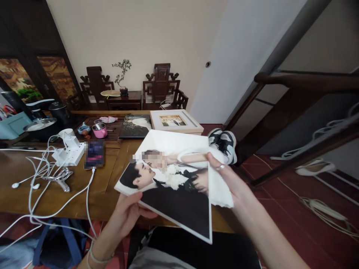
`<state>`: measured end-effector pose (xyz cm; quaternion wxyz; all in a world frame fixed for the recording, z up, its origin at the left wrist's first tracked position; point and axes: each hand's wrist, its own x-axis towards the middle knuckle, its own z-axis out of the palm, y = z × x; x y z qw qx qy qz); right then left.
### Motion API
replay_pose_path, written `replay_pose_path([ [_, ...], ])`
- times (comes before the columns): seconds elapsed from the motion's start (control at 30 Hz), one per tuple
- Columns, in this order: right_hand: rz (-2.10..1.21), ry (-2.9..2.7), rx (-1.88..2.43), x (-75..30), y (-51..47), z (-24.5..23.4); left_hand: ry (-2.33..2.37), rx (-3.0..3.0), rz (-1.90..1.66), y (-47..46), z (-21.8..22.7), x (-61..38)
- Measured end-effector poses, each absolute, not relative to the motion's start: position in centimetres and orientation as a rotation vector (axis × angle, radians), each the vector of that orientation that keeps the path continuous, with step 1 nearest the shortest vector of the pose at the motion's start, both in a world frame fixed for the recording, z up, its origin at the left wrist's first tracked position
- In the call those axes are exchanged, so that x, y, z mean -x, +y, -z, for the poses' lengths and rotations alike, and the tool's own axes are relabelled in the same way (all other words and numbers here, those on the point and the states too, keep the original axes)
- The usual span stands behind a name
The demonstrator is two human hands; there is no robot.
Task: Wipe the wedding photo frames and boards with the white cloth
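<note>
A white-edged photo print of a couple in a dark suit and a white dress is held tilted above the table's front edge. My left hand grips its lower left edge, thumb on the front and fingers underneath. At the right edge, my right hand, with a ring on it, has its thumb at the border. A crumpled white tissue or cloth lies between this hand and the print, and most of the right fingers are hidden behind it.
On the wooden table are a white framed photo, a dark picture panel, a pink cup, a phone and a power strip with tangled white cables. Shoes and a dark wooden chair are at right.
</note>
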<state>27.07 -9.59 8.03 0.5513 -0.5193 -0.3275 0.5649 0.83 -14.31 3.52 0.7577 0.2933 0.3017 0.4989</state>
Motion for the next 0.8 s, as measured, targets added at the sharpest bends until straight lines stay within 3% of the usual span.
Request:
replay_pose_path([
  [0.1, -0.723, -0.802, 1.342, -28.9, -9.6, -8.2, 0.609, -0.636, -1.089, -13.1, -5.2, 0.7],
  [0.2, -0.219, -1.381, 1.474, -30.7, -10.3, -8.0, 0.646, -0.68, -1.163, -11.4, -7.5, 1.7],
  [0.3, -0.123, -2.13, 1.38, -30.5, -11.3, -7.2, 0.68, -0.726, -1.251, -9.1, -9.7, 1.8],
  [0.4, -0.212, -2.528, 1.2, -29.0, -12.1, -7.2, 0.701, -0.712, -1.324, -6.4, -11.2, 1.4],
  [0.47, -0.156, -2.51, 1.114, -27.9, -12.2, -8.3, 0.688, -0.689, -1.341, -4.5, -11.7, 0.8],
  [0.67, 0.68, -2.117, 0.989, -23.7, -6.8, -13.3, 0.618, -0.692, -1.385, 0.0, -11.5, -1.3],
  [0.8, 0.836, -2.317, 1.08, -20.5, -0.4, -13.3, 0.647, -0.722, -1.451, 1.6, -11.2, -2.3],
])
